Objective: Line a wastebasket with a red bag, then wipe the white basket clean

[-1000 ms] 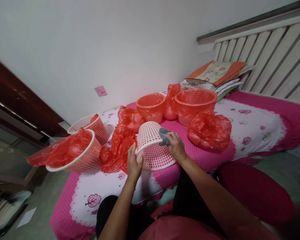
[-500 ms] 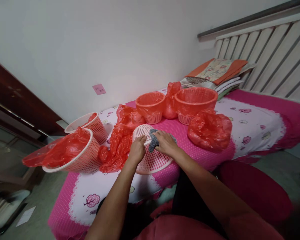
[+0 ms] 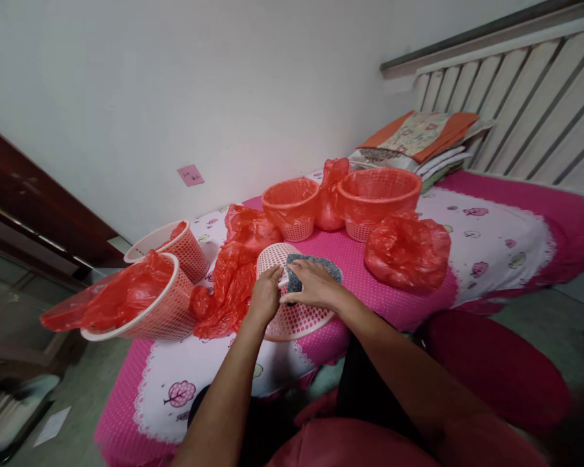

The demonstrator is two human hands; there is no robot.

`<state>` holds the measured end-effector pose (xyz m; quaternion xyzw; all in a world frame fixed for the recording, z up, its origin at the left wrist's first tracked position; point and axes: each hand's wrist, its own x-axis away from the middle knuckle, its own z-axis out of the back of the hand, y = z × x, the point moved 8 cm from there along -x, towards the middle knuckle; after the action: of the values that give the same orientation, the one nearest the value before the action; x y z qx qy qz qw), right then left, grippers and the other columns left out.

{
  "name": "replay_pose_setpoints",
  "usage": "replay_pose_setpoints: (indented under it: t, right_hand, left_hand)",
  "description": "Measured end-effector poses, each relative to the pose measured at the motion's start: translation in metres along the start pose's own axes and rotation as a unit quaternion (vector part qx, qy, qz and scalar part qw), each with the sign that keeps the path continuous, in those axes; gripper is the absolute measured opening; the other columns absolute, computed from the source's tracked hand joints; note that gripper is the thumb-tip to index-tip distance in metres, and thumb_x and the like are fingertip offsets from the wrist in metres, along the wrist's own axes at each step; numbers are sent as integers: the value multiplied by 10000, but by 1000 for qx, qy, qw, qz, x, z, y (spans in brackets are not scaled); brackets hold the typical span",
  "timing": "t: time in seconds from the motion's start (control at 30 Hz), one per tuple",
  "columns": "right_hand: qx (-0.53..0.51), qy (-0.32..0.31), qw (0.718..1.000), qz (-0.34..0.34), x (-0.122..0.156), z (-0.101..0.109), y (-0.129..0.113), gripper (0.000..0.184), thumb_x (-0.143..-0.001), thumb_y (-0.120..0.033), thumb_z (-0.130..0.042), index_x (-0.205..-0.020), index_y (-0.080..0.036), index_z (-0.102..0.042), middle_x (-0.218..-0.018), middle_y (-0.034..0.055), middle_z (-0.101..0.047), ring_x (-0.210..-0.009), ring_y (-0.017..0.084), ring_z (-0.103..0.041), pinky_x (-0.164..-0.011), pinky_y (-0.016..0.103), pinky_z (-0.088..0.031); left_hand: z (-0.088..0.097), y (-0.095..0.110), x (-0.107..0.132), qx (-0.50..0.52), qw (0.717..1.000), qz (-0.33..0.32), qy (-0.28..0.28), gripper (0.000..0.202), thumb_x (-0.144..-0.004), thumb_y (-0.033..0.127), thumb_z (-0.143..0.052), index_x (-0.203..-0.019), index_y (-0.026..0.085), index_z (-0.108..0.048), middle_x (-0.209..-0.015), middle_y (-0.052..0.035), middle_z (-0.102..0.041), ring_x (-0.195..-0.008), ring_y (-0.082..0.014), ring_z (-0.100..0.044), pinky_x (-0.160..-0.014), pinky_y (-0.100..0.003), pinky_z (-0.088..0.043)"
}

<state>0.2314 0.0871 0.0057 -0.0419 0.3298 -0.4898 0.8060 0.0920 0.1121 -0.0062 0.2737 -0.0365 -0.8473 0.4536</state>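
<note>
A pale pink plastic mesh basket [image 3: 302, 322] stands upside down at the bed's front edge, its wide rim low and its narrower base up. My left hand [image 3: 267, 292] is closed on the basket's left side near the base edge. Over the basket's upper right side lies a grey cloth [image 3: 327, 264]. My right hand [image 3: 311, 283] holds that cloth against the basket, fingers stretched across it and thumb lower down; part of the cloth is hidden beneath the palm. Left of the basket lies a crumpled red plastic bag [image 3: 236, 279], close by my left hand.
Two bag-filled baskets, one a tilted basket [image 3: 175, 305], stand at the left. Behind are a small lined basket [image 3: 296, 230], a larger lined basket [image 3: 379, 185] and a tied red bag [image 3: 331, 201]. A bunched red bag [image 3: 409, 253] sits right; a dark red stool [image 3: 491, 370] stands below.
My right hand has shifted slightly left and down, its fingers now more spread. More of the grey cloth lies flat to the right. My left hand stays on the basket.
</note>
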Motion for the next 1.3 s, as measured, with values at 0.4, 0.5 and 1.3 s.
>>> replay_pose_setpoints:
  t: [0.4, 0.5, 1.3]
  right_hand:
    - [51, 52, 997, 0, 8, 9, -9, 304, -854, -102, -797, -1104, -236, -688, -1207, 115, -714, -1129, 345, -599, -935, 477, -456]
    - [45, 49, 998, 5, 8, 11, -5, 313, -861, -109, -789, -1127, -235, -683, -1196, 117, -714, -1119, 348, -595, -938, 478, -459]
    - [-170, 201, 953, -146, 63, -14, 92, 362, -882, -303, -757, -1227, -223, -682, -1172, 127, -742, -1124, 319, -699, -1012, 497, -555]
  left_hand:
    - [-5, 4, 1, 5, 1000, -17, 12, 543, -914, 36, -474, -1402, 141, -689, -1473, -173, -679, -1390, -273, -632, -1210, -521, -495]
    - [-5, 4, 3, -3, 1000, -18, 7, 563, -898, 21, -474, -1412, 119, -680, -1489, -191, -664, -1398, -286, -625, -1213, -529, -493]
    - [8, -7, 14, 23, 1000, 8, -10, 714, -789, -23, -517, -1464, 171, -645, -1521, -136, -652, -1445, -285, -591, -1244, -556, -465]
